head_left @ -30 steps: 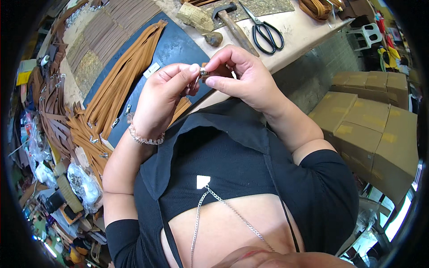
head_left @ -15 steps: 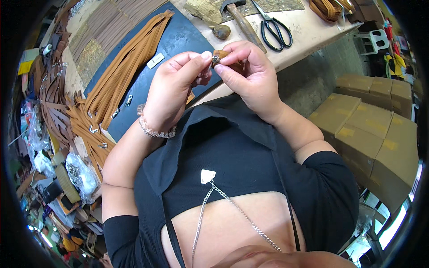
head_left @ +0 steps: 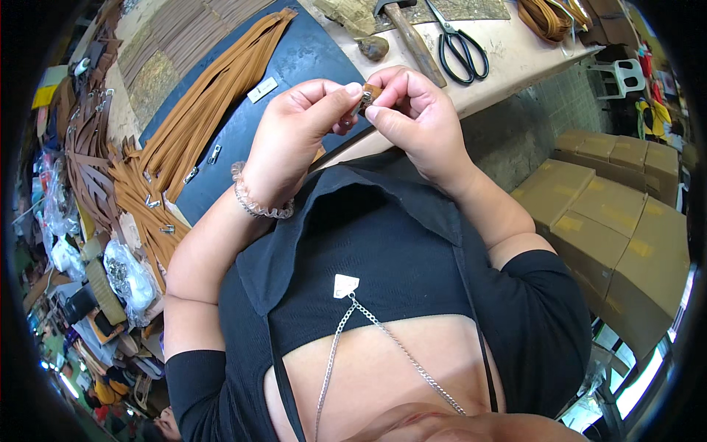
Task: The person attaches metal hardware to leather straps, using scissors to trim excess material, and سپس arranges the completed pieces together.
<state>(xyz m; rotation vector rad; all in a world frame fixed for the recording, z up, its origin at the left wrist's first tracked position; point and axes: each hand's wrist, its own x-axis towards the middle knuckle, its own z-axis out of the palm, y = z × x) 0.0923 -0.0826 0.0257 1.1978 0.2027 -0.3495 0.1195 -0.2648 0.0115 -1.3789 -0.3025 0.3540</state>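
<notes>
My left hand (head_left: 308, 121) and my right hand (head_left: 421, 127) meet above the near edge of the table. Between thumb and fingers the left pinches a small shiny metal fitting (head_left: 366, 98), perhaps a buckle or clasp. A tan leather strap end (head_left: 373, 90) is gripped in my right thumb and fingers, right against the fitting. Most of the strap is hidden by the fingers. To the left, a bundle of tan leather straps (head_left: 221, 96) lies across a dark mat (head_left: 324, 55), with a loose metal fitting (head_left: 214, 154) and a small white tag (head_left: 262, 89) nearby.
Beyond my hands lie a hammer (head_left: 412, 43), black-handled scissors (head_left: 462, 55) and a brown lump (head_left: 373, 48). Brown straps (head_left: 88, 155) hang at the left, near a clear plastic bag (head_left: 127, 280). Cardboard boxes (head_left: 589, 214) and a white stool (head_left: 618, 77) stand at the right.
Both hands sit slightly farther right in the picture, as does the table with its things. The metal fitting is turned a little against the strap end; both stay pinched.
</notes>
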